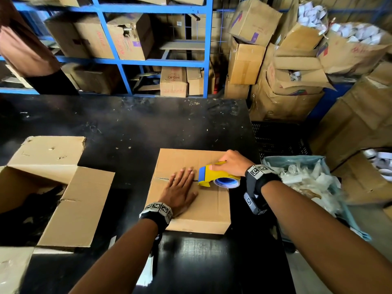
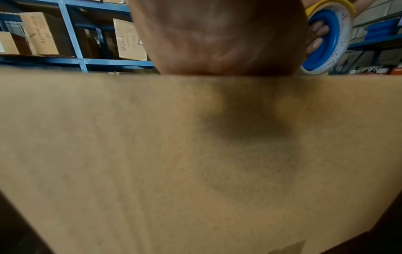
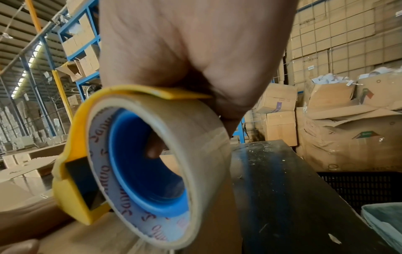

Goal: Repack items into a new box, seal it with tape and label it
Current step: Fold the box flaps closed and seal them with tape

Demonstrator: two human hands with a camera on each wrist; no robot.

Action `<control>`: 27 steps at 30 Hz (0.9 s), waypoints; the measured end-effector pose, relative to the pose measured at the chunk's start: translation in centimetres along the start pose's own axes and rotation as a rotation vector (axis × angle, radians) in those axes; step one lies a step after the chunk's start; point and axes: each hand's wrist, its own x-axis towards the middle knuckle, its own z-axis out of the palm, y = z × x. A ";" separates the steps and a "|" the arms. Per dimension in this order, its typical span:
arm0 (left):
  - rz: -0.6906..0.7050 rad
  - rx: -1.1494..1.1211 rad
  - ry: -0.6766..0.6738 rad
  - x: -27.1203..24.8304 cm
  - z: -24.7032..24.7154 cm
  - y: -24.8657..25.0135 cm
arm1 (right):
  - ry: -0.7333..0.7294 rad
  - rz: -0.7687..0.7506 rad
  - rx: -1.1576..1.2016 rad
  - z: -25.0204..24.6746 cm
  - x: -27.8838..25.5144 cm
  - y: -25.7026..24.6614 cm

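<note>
Two hands work on the closed box [image 1: 191,200]: the left hand [image 1: 180,190] lies flat across its seam, and just beside it the right hand [image 1: 233,163] grips the tape dispenser [image 1: 214,176] at the box's right edge.

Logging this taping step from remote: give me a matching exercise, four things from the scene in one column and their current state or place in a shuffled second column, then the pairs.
Things:
1. left hand
2. right hand
3. closed box
4. open box

States:
A. flaps spread, at the table's left side
B. grips the yellow tape dispenser
C. lies flat across the centre seam
D. flaps folded shut, seam still showing at its left end

Pairs: 1-C, 2-B, 3-D, 4-A
</note>
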 end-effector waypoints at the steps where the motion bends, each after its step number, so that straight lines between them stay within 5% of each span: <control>1: -0.003 0.001 -0.001 0.0 -0.1 0.0 | 0.001 0.001 0.000 -0.3 -0.2 0.4; 9: -0.009 0.000 0.007 0.0 0.0 0.2 | 0.064 0.075 0.022 -3.8 -3.1 5.8; 20: -0.080 -0.026 -0.074 0.7 -0.3 1.0 | 0.018 0.105 0.000 -2.6 -3.2 5.4; 27: -0.063 -0.130 -0.106 3.2 -0.3 6.5 | 0.047 0.156 -0.149 -3.2 -3.2 4.6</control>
